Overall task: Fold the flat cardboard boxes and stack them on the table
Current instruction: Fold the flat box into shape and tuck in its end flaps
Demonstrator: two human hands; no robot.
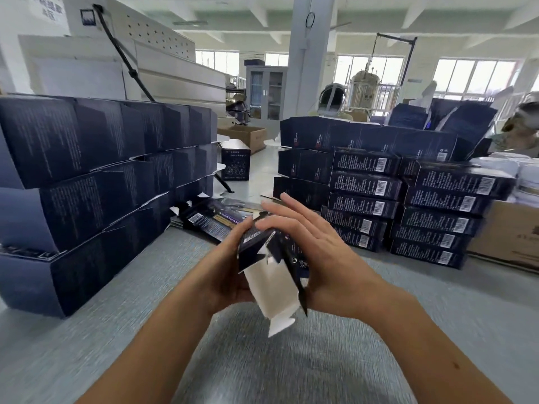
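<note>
A dark blue cardboard box (269, 275), partly opened with its white inside and a white flap showing, sits between my hands above the grey table (408, 316). My left hand (226, 266) grips its left side from below. My right hand (315, 249) lies with straight fingers over its right side and top. Behind it, a pile of flat dark boxes (210, 218) lies on the table. A tall stack of folded dark boxes (87, 182) stands at the left. More folded boxes with barcodes (408, 205) are stacked at the right.
A brown carton (507, 234) stands at the far right beside white bundles (513, 176). Behind the right stacks a person (522, 126) is partly in view. A pillar (309, 56), a cabinet (267, 94) and an open carton (245, 137) lie beyond the table.
</note>
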